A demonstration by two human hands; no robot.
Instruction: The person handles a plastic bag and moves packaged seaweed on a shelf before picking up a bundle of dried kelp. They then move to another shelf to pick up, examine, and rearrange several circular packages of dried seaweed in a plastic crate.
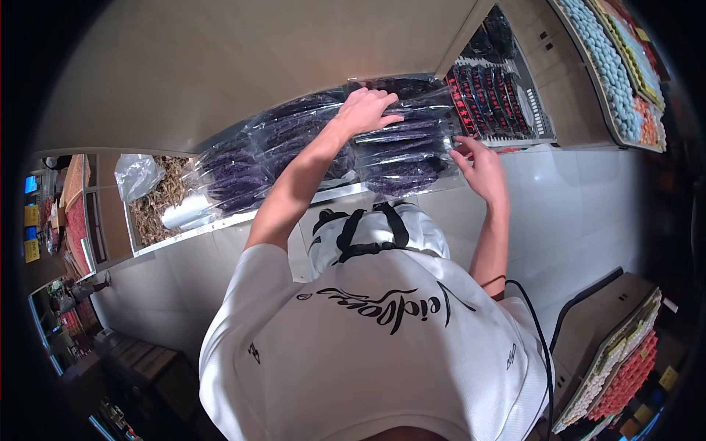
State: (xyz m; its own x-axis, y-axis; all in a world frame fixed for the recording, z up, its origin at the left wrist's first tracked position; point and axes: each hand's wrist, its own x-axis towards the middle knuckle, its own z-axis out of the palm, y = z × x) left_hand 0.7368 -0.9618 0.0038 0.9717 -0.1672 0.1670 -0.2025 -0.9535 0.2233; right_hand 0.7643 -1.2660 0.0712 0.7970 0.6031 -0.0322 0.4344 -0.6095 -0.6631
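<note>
Clear plastic bags of dark purple, elongated pieces (401, 151) lie in a row in a low, white-edged drawer before me. My left hand (370, 110) rests on top of the nearest right-hand bag, its fingers stretched out and apart over the plastic. At that bag's right end, my right hand (482, 169) has its thumb and fingertips closed on the edge of the clear plastic. More purple bags (239, 173) lie to the left, overlapping one another. What the pieces are cannot be told through the shiny wrap.
Left in the drawer are brown dried pieces (170, 184), a white roll (185, 212) and a crumpled plastic bag (138, 176). To the right, a white basket (543, 121) holds black-and-red packets (489, 99). A cabinet panel (243, 59) rises behind; display stands (610, 360) flank the tiled floor.
</note>
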